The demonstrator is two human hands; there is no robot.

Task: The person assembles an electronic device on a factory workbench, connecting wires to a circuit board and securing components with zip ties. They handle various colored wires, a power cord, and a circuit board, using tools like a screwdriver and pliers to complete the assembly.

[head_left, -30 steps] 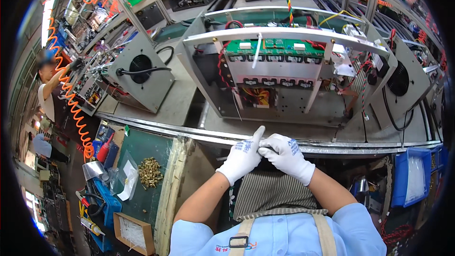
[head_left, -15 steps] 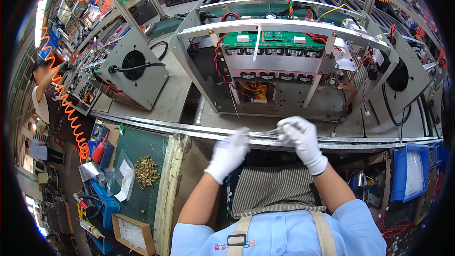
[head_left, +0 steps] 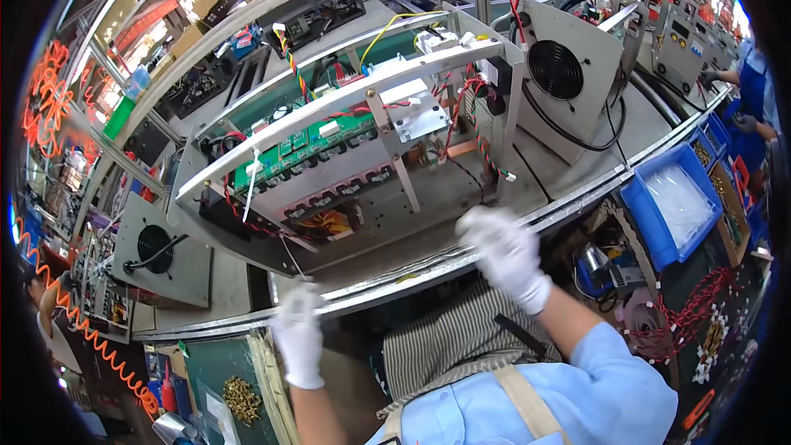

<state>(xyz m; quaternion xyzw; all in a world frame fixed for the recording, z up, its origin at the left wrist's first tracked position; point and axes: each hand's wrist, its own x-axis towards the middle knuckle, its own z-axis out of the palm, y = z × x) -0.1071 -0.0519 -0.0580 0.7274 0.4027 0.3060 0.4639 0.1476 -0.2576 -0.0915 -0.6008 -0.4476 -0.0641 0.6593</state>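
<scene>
My left hand [head_left: 298,334], in a white glove, is just in front of the bench edge, close to the chassis's lower left corner. Motion smears its fingers. My right hand [head_left: 503,255], also gloved in white, hovers at the bench edge near the chassis's right end. Its fingers are curled together; whatever they may hold is hidden. Before me stands an open metal chassis [head_left: 321,227] with a green circuit board [head_left: 342,128] and twisted red-black wires. A white cable tie [head_left: 250,185] hangs from its front top bar. Another thin white strip [head_left: 292,257] sticks out by my left hand.
Grey fan-panel units stand left [head_left: 185,259] and right [head_left: 568,107]. A blue bin [head_left: 671,206] of clear-white strips sits at the right. Brass fittings [head_left: 241,400] lie on the lower-left green mat. An orange coiled hose [head_left: 91,338] hangs left. Another person [head_left: 754,86] is far right.
My view has turned to the right and tilted. My hands, close together before, have moved apart: the left towards the chassis's left corner, the right towards its right end.
</scene>
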